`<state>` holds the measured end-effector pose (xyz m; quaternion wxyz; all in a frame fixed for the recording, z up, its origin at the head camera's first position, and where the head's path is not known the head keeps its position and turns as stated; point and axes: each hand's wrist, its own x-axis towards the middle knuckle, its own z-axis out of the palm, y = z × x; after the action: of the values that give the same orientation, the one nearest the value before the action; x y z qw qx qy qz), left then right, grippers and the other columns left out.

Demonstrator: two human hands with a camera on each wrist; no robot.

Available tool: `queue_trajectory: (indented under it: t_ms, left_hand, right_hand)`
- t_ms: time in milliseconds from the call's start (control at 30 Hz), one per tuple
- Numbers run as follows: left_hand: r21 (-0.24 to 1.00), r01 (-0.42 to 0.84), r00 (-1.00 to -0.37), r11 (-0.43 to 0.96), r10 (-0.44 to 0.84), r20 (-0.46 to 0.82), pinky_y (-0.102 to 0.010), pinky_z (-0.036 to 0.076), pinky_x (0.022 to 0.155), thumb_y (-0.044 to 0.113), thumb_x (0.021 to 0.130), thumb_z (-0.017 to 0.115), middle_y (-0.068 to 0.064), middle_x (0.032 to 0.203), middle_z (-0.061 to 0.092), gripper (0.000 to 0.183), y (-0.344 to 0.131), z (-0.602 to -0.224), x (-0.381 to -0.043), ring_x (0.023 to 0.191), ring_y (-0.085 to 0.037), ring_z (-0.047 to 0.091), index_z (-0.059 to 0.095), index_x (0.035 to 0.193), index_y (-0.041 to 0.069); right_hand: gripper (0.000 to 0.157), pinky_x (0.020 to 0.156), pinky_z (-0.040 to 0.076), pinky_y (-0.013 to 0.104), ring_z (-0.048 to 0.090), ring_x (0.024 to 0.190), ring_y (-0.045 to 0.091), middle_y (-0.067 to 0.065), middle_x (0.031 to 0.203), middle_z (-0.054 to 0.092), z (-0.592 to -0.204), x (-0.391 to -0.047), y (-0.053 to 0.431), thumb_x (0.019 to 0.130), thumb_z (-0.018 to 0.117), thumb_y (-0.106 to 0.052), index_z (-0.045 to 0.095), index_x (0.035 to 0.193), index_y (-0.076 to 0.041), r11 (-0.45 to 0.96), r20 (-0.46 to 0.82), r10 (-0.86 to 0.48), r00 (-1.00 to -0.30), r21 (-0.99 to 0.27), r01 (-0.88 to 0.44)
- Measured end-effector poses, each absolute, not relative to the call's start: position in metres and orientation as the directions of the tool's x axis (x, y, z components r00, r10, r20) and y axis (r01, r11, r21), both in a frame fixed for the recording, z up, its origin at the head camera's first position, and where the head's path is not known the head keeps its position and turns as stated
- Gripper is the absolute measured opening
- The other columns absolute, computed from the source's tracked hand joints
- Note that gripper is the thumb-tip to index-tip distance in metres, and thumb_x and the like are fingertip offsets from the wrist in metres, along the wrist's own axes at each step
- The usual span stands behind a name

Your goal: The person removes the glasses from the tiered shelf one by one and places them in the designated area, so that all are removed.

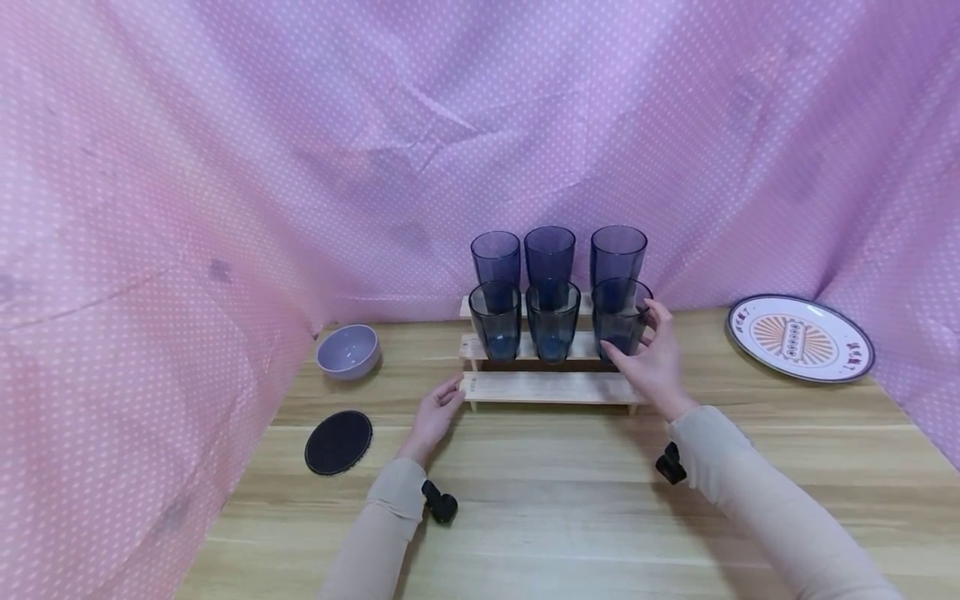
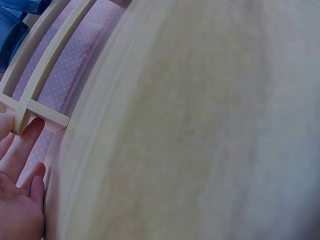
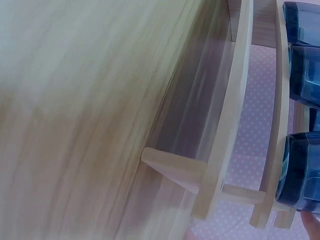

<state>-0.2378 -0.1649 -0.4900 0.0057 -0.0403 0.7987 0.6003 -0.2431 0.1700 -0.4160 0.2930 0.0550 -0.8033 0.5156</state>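
Observation:
A tiered wooden rack [image 1: 551,388] holds dark blue-grey glasses: three on the top step and three on the middle one. My right hand [image 1: 660,368] grips the right-hand glass [image 1: 621,321] of the middle row, thumb in front and fingers round its right side. That glass [image 3: 300,172] stands at the shelf's end in the right wrist view, where only a fingertip shows. At the bottom step's left end, my left hand [image 1: 437,417] pinches the rack, with thumb and a finger on either side of the board in the left wrist view.
On the left are a small lilac bowl [image 1: 348,352] and a round black coaster [image 1: 339,442]. An oval plate [image 1: 801,339] with a sunburst print lies at the right. Pink dotted cloth [image 1: 420,167] hangs behind and along both sides of the wooden table [image 1: 540,517].

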Motion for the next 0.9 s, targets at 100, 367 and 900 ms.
queue_trajectory:
  t_ms: [100, 367, 900]
  left_hand:
    - [0.959, -0.071, -0.997, 0.274, -0.051, -0.059, -0.043, 0.036, 0.108, 0.015, 0.094, 0.058, -0.022, 0.126, 0.059, 0.04, -0.165, -0.491, -0.238, 0.123, -0.032, 0.052, 0.054, 0.133, 0.01]
    - [0.957, -0.076, -0.997, 0.28, -0.047, -0.065, -0.044, 0.036, 0.108, 0.016, 0.095, 0.058, -0.022, 0.128, 0.058, 0.04, -0.165, -0.49, -0.237, 0.124, -0.032, 0.052, 0.053, 0.134, 0.01]
    - [0.96, -0.056, -0.998, 0.273, -0.045, -0.046, -0.043, 0.037, 0.107, 0.015, 0.094, 0.057, -0.024, 0.127, 0.057, 0.04, -0.166, -0.491, -0.236, 0.122, -0.033, 0.053, 0.053, 0.134, 0.006]
  right_hand:
    - [0.085, 0.09, 0.045, 0.056, 0.047, 0.12, 0.041, 0.026, 0.132, 0.044, -0.415, -0.242, 0.174, 0.069, 0.079, 0.003, 0.028, 0.137, 0.0, 0.455, 0.532, 0.222, -0.817, -0.798, -0.396]
    - [0.086, 0.083, 0.041, 0.015, 0.05, 0.114, 0.029, 0.015, 0.128, 0.046, -0.41, -0.237, 0.194, 0.067, 0.079, 0.007, 0.027, 0.136, 0.002, 0.469, 0.566, 0.24, -0.789, -0.779, -0.416]
    - [0.091, 0.079, 0.041, 0.002, 0.045, 0.098, -0.01, -0.024, 0.111, 0.043, -0.399, -0.213, 0.254, 0.063, 0.078, 0.013, 0.03, 0.137, -0.009, 0.518, 0.56, 0.346, -0.753, -0.783, -0.345]
